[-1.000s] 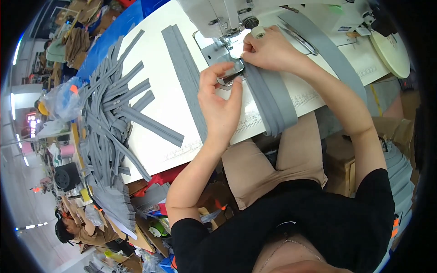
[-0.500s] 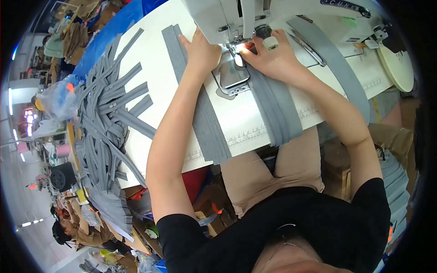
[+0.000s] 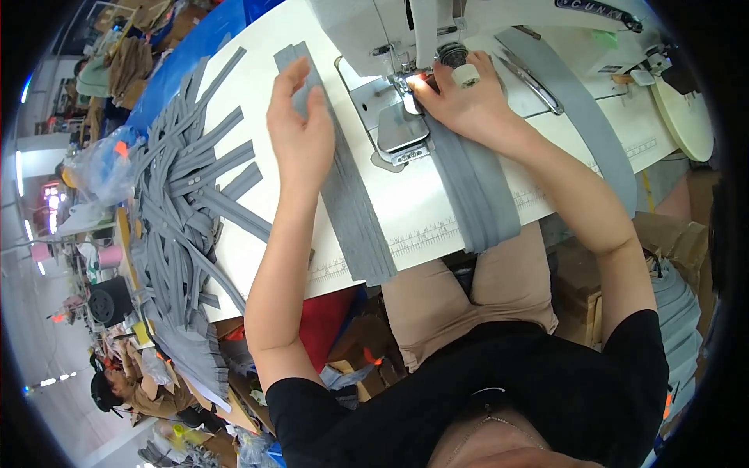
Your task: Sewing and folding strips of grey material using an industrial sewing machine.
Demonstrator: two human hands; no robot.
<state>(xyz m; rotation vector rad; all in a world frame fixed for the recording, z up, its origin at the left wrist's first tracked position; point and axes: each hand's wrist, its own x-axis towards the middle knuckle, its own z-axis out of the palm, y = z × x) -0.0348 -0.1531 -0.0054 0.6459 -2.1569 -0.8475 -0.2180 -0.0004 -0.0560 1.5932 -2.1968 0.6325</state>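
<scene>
My left hand is raised with fingers apart, holding nothing, over a long grey band lying on the white table. My right hand grips a stack of grey strips by the needle and presser foot of a white sewing machine, its fingertips partly hidden behind a dial. Metal scissors lie right of that hand, beside another wide grey band. A heap of narrow grey zipper-like strips covers the table's left side.
The white table has a printed ruler along its front edge. A round cream disc sits at the right. Cardboard boxes are below. At lower left, another person is at a cluttered bench.
My left hand first moved up beside the machine head, then pulled back leftward, its fingers now apart in the air. My right hand has shifted slightly right and remains by the needle.
</scene>
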